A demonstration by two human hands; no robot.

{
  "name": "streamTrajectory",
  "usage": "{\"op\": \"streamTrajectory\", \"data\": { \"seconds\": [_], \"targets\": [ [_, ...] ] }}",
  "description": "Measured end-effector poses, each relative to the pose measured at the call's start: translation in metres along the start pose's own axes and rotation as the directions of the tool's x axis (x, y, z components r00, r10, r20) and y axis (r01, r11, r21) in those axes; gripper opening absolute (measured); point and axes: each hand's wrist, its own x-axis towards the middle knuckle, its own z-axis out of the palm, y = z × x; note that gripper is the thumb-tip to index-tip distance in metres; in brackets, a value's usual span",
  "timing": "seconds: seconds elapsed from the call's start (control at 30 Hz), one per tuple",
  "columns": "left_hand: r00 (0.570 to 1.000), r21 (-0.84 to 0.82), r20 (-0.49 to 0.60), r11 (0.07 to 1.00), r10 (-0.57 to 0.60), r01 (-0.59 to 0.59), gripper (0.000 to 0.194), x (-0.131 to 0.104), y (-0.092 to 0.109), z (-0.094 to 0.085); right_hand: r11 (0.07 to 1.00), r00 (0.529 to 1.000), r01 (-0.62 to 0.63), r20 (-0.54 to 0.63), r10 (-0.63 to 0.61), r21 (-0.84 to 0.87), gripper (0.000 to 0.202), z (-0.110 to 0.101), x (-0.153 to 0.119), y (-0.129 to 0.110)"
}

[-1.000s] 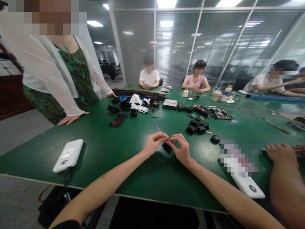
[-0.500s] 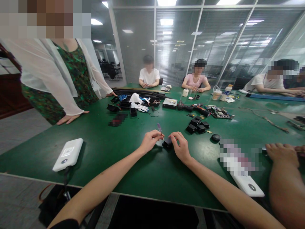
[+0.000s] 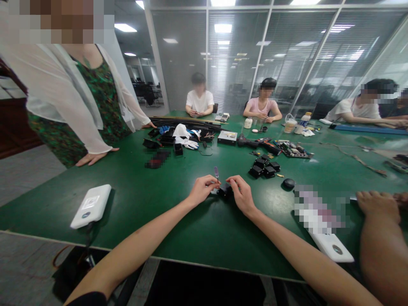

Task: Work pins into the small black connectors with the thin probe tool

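Note:
In the head view, my left hand (image 3: 204, 188) pinches a small screwdriver (image 3: 216, 172) with a clear purple handle, which stands nearly upright. Its tip is close to a small black box-shaped part (image 3: 224, 191); whether the two touch I cannot tell. The fingers of my right hand (image 3: 242, 191) are closed on the right side of that black part, just above the green table. Something pale lies under my left fingertips, too small to name. Beyond my right hand, several similar black boxes (image 3: 264, 166) sit in a cluster.
A round black object (image 3: 288, 183) and a white power bank (image 3: 334, 246) lie to the right, near another person's arm (image 3: 379, 221). Another white power bank (image 3: 91, 206) is at left. Gloves (image 3: 185, 138), a cordless tool (image 3: 247, 141) and a circuit board (image 3: 293, 148) lie farther back.
The screwdriver has swung a little to the right and stands more upright. My left hand has shifted slightly toward the black part, while the right hand has barely moved.

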Motion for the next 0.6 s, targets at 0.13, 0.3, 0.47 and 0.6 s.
{"op": "streamTrajectory", "data": {
  "seconds": [0.13,0.3,0.47,0.6],
  "targets": [
    [0.999,0.042,0.012,0.999,0.032,-0.033,0.02,-0.0006,0.0019,-0.0001,1.0,1.0,0.001,0.0,-0.001,0.01,0.027,-0.0002,0.0,-0.0005],
    [0.999,0.022,-0.013,0.999,0.031,-0.03,0.019,-0.0008,0.007,0.0003,1.0,1.0,0.004,0.005,-0.004,0.009,0.027,-0.0004,-0.0001,-0.0009],
    [0.999,0.02,-0.008,0.999,0.042,-0.042,0.02,-0.0015,0.0077,0.0011,1.0,1.0,0.009,0.013,-0.009,0.009,0.026,-0.0008,0.0,-0.0012],
    [0.999,0.037,-0.013,0.999,0.037,-0.037,0.021,-0.002,0.006,0.0021,1.0,1.0,0.021,0.012,-0.021,-0.007,0.023,-0.0007,0.0001,-0.0002]
  ]
}}
